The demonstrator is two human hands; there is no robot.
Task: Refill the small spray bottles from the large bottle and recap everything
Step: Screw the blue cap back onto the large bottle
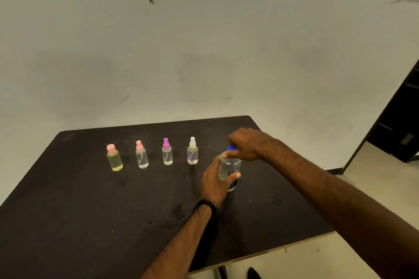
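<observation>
Here, from the head camera, we look down on a dark tabletop [90,210] set against a scuffed pale wall [204,41]. At the right end of the table stands the large clear bottle [229,166], upright, with a printed label and a blue cap [231,147]. The left hand [214,182] wraps around the bottle's body from the near side, its thumb pressed across the label; a black band [205,204] circles that wrist. The right hand [246,144] reaches in from the right and closes its fingers over the blue cap, pinching it from above.

To the left of the large bottle, four small spray bottles stand upright in a row, apart from one another and all capped. Nearest the hands we see the white-topped bottle [192,151], holding clear liquid with something purple near its base. Next comes the purple-topped bottle [167,152], then the bottle with the pink sprayer [142,155], both with clear liquid. At the far left stands the yellow-tinted bottle [115,158] under a flat pink cap.

At the right edge a dark doorway [399,120] opens onto a light floor [362,188]. Below the table's near edge, the tip of a dark shoe [254,273] shows.
</observation>
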